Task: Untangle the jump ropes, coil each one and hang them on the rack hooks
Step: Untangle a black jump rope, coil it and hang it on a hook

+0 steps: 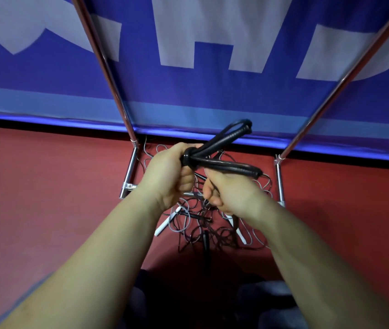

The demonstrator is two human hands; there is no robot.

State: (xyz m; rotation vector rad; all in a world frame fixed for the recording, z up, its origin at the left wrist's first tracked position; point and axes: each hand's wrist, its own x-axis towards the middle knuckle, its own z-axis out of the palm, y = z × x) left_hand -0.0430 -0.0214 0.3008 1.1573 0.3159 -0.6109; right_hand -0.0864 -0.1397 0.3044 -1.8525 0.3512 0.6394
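A thick black jump rope (pixel 224 148), folded into a bundle of loops, is held up in front of me. My left hand (pixel 169 176) grips the bundle where a turn of rope wraps round it. My right hand (pixel 229 193) is curled just below and right of it, gripping under the lower loops; what its fingers hold is partly hidden. Below on the red floor lies a tangled pile of thin ropes (pixel 203 224), black and grey, with white and black handles. The chrome rack (pixel 129 172) stands over the pile, its two poles rising left and right. No hooks are in view.
A blue and white banner (pixel 188 86) hangs behind the rack, down to the floor. The rack's low crossbar (pixel 188 193) runs behind my hands. My dark-clothed knees (pixel 212 305) are at the bottom edge. Red floor (pixel 46 186) spreads to both sides.
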